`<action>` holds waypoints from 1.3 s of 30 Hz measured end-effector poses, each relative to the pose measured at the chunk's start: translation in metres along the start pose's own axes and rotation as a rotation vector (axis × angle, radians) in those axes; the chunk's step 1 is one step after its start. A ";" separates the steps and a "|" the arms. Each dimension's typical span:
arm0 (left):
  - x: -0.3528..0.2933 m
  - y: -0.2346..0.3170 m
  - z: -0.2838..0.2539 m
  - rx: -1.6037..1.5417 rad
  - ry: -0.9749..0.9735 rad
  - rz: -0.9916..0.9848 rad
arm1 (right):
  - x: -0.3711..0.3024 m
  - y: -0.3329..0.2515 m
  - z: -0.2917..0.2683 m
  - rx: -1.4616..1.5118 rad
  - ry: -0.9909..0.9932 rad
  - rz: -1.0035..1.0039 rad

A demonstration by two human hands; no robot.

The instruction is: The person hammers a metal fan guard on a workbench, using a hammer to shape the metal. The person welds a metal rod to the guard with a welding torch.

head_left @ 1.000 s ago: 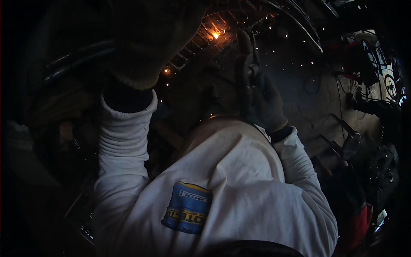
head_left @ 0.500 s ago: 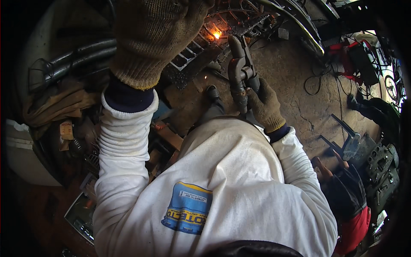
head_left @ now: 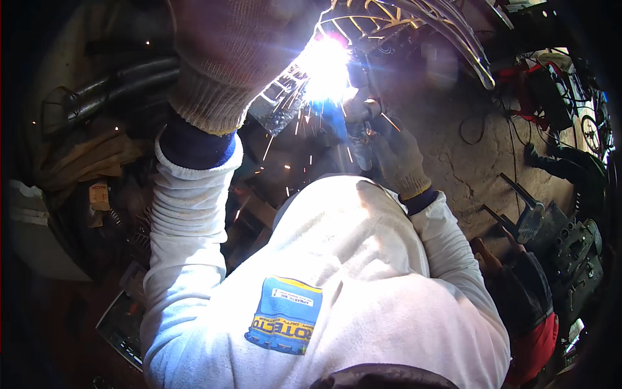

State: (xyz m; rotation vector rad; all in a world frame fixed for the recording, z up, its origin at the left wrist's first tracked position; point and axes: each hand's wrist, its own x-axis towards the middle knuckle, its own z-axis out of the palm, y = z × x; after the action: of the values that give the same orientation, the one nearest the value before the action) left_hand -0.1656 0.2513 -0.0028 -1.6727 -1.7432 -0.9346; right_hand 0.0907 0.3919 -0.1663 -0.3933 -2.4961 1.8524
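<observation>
My right hand (head_left: 398, 159), in a knitted work glove, is wrapped round a welding electrode holder (head_left: 358, 120). Just beyond the holder's tip a blinding white welding arc (head_left: 327, 68) burns against a metal grille (head_left: 280, 91), throwing sparks downward. Glare hides the electrode and the joint. High at the upper left, close to the camera, my gloved left hand (head_left: 236, 52) is closed, its fingers partly cut off by the top edge. What it holds cannot be made out.
Curved metal bars (head_left: 453, 29) arch at the upper right. Bent pipes (head_left: 123, 87) and a brown cloth (head_left: 91, 162) lie at left. On the right are a red-and-black machine (head_left: 544, 94), trailing cables, a dark stool (head_left: 530, 220) and another person (head_left: 528, 292).
The small orange glow has become a bright arc with flying sparks. The electrode holder has tipped slightly, while both arms stay nearly where they were.
</observation>
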 end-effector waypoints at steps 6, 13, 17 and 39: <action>-0.001 0.005 -0.003 0.017 -0.009 -0.009 | -0.004 0.026 0.009 -0.073 -0.011 -0.216; -0.008 0.012 -0.004 0.013 -0.008 -0.023 | -0.009 0.021 0.018 0.027 0.010 -0.139; -0.013 0.022 -0.010 -0.018 -0.032 -0.066 | -0.017 0.028 0.028 0.167 0.053 -0.150; -0.008 0.026 -0.009 0.099 -0.010 0.010 | -0.025 0.009 0.018 0.156 0.032 0.267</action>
State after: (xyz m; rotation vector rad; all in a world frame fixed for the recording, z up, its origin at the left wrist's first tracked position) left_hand -0.1397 0.2388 -0.0006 -1.6239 -1.7572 -0.8232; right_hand 0.1136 0.3721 -0.1769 -0.7765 -2.3538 2.0952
